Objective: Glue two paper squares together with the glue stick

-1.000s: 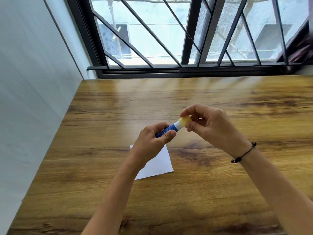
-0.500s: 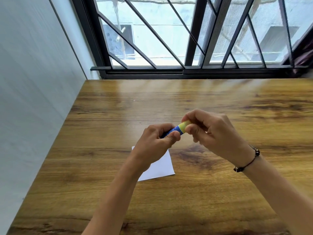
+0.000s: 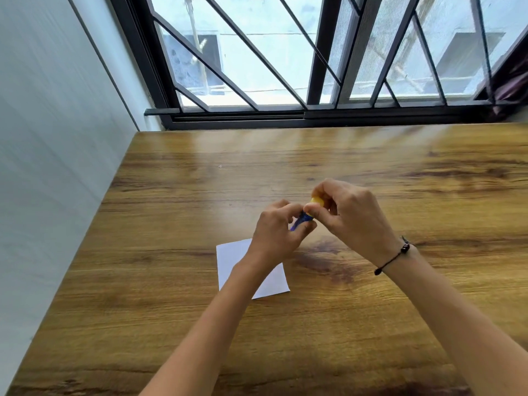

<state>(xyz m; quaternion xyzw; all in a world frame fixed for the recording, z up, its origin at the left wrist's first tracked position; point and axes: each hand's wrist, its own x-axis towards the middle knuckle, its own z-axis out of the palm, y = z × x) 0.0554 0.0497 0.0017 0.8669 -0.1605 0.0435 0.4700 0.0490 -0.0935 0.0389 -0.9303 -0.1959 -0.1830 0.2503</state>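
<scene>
Both hands meet above the wooden surface (image 3: 171, 281), just beyond the paper (image 3: 231, 258). The left hand (image 3: 274, 235) is closed around the blue body of the glue stick (image 3: 300, 222). The right hand (image 3: 354, 218) pinches the yellow cap (image 3: 316, 202) between thumb and fingers. The paper lies flat, partly hidden under the left wrist. A dark bracelet (image 3: 395, 257) circles the right wrist.

Bare forearms, thin black cord bracelet (image 3: 393, 257) on right wrist
</scene>
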